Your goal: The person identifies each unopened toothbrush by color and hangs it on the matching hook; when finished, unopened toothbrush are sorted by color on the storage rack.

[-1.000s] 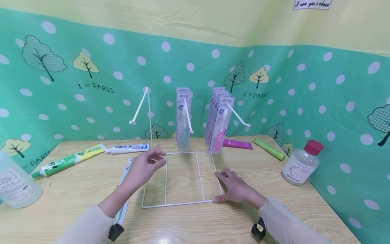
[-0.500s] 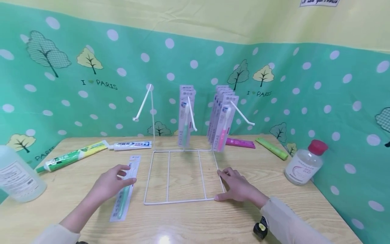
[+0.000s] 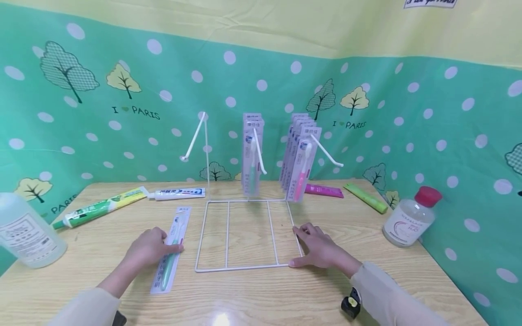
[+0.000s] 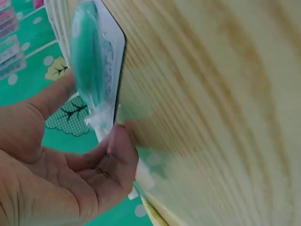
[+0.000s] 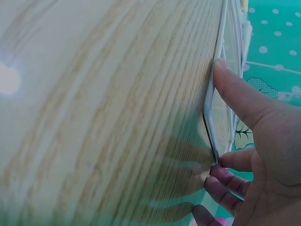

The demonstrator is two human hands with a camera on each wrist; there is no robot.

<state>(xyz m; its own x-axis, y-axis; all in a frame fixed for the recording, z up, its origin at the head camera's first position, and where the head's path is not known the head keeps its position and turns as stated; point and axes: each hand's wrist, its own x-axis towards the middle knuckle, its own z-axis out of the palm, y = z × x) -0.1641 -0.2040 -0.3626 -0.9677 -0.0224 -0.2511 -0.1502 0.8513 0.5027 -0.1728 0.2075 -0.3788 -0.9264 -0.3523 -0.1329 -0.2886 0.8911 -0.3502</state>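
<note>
A packaged toothbrush (image 3: 171, 253) with a green handle lies on the table at the left. My left hand (image 3: 147, 246) holds the pack across its width, thumb on one edge and curled fingers at the other; up close, its clear blister and card (image 4: 89, 56) show between them. To the right stands a white wire display rack (image 3: 250, 268) with three hooks. At the front right corner of its base, my right hand (image 3: 316, 248) holds the wire frame (image 5: 210, 108), thumb on the front bar and fingertips at the side bar. Packaged toothbrushes (image 3: 253, 158) hang from the middle and right hooks (image 3: 326, 151).
Toothpaste tubes lie at the back: a green and yellow one (image 3: 102, 208), a white one (image 3: 177, 194), a magenta one (image 3: 324, 190) and a lime one (image 3: 365, 198). A large clear bottle (image 3: 30, 231) stands far left, a red-capped bottle (image 3: 409, 217) at right.
My left hand has moved left and down from beside the rack to the toothbrush pack and taken hold of it. The right hand has stayed at the rack's corner.
</note>
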